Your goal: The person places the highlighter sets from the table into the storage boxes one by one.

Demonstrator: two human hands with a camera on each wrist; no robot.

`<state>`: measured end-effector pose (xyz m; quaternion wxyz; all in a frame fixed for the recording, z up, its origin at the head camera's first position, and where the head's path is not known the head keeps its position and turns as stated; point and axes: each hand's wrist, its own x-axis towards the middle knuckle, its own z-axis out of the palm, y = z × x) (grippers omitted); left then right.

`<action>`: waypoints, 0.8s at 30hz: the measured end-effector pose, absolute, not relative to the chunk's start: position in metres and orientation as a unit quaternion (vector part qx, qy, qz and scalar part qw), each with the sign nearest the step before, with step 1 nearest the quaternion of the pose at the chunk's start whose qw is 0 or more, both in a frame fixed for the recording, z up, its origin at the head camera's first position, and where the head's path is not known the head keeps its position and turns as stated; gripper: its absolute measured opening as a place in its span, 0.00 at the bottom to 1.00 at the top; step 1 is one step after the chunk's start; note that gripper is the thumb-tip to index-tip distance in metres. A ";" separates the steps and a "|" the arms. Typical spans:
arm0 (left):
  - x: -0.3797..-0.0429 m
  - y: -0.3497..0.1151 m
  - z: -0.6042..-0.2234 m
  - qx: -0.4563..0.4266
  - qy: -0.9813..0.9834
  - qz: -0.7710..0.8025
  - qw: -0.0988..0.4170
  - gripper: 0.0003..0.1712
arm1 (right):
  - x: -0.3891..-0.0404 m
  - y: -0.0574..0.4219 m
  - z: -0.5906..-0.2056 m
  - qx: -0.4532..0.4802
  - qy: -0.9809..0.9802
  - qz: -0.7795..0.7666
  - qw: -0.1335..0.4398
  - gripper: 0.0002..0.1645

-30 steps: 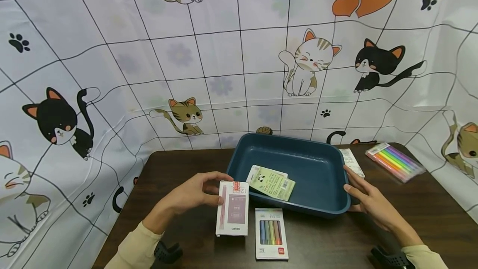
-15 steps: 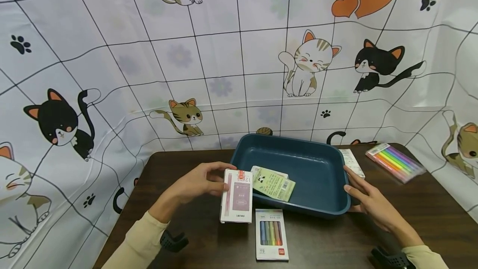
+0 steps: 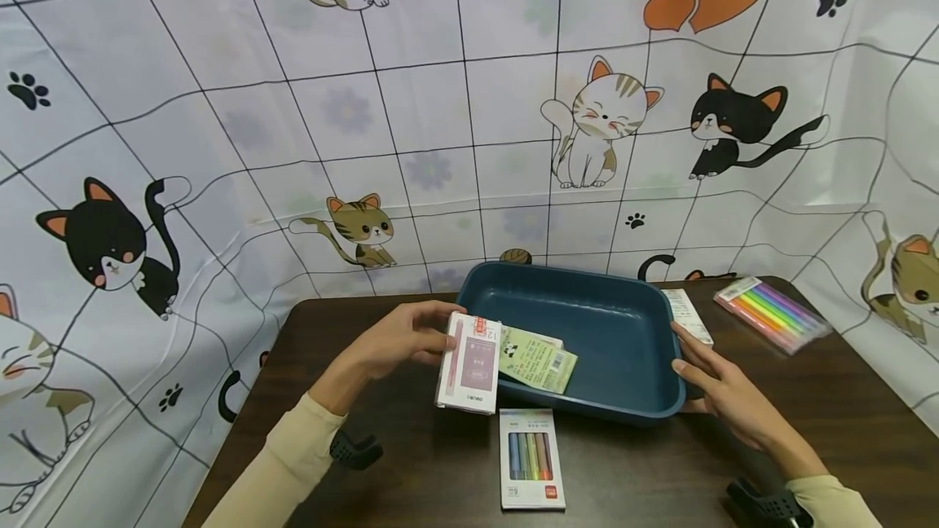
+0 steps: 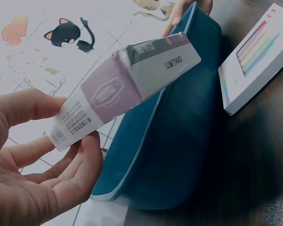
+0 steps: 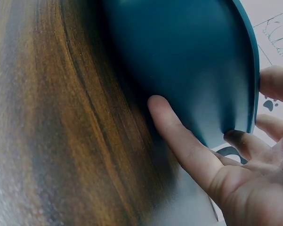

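Note:
My left hand (image 3: pixel 399 342) pinches a small white-and-pink box (image 3: pixel 472 365) by its side, thumb on one face and fingers on the other. The box is tilted and held up in front of the near left corner of a dark blue plastic bin (image 3: pixel 579 410). Inside the bin lies a pale green printed packet (image 3: pixel 541 362), with a white piece partly under it. At the bin's right end, my right hand (image 3: pixel 726 393) rests with extended fingers and thumb against the outer wall (image 5: pixel 198 56).
A white box of coloured pens (image 3: pixel 532 463) lies in front of the bin. Beyond the right end are a white printed box (image 3: pixel 688 318), partly hidden, and a clear pack of rainbow-coloured pens (image 3: pixel 770 312). A cat-print cloth (image 3: pixel 440 104) hangs behind the table (image 3: pixel 352 312).
The left hand has carried the white-and-pink box up and slightly right, nearer the bin, tilting it a little more. My right hand stays at the bin's end.

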<state>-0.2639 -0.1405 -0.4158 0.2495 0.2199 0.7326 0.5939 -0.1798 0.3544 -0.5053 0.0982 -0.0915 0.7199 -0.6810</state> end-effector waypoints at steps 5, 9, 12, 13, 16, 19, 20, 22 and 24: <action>-0.269 -0.136 -0.414 0.201 0.736 0.604 0.233 0.37 | -0.181 0.354 -0.505 -0.090 0.719 -0.682 0.099 0.42; -0.274 -0.132 -0.414 0.181 0.738 0.611 0.221 0.36 | -0.181 0.355 -0.506 -0.089 0.720 -0.681 0.100 0.42; -0.279 -0.128 -0.414 0.170 0.740 0.613 0.217 0.36 | -0.181 0.355 -0.506 -0.090 0.720 -0.680 0.100 0.42; -0.281 -0.126 -0.414 0.167 0.741 0.613 0.217 0.36 | -0.182 0.355 -0.506 -0.090 0.720 -0.680 0.100 0.42; -0.285 -0.121 -0.412 0.162 0.742 0.614 0.216 0.37 | -0.182 0.355 -0.506 -0.092 0.720 -0.680 0.101 0.42; -0.290 -0.116 -0.410 0.163 0.741 0.615 0.215 0.37 | -0.182 0.355 -0.506 -0.092 0.720 -0.681 0.100 0.42; -0.292 -0.114 -0.410 0.163 0.741 0.615 0.215 0.37 | -0.181 0.355 -0.506 -0.092 0.720 -0.680 0.100 0.42; -0.295 -0.111 -0.409 0.165 0.740 0.615 0.216 0.38 | -0.181 0.355 -0.506 -0.090 0.721 -0.679 0.100 0.42; -0.299 -0.108 -0.409 0.163 0.740 0.615 0.217 0.37 | -0.181 0.355 -0.506 -0.089 0.722 -0.679 0.099 0.42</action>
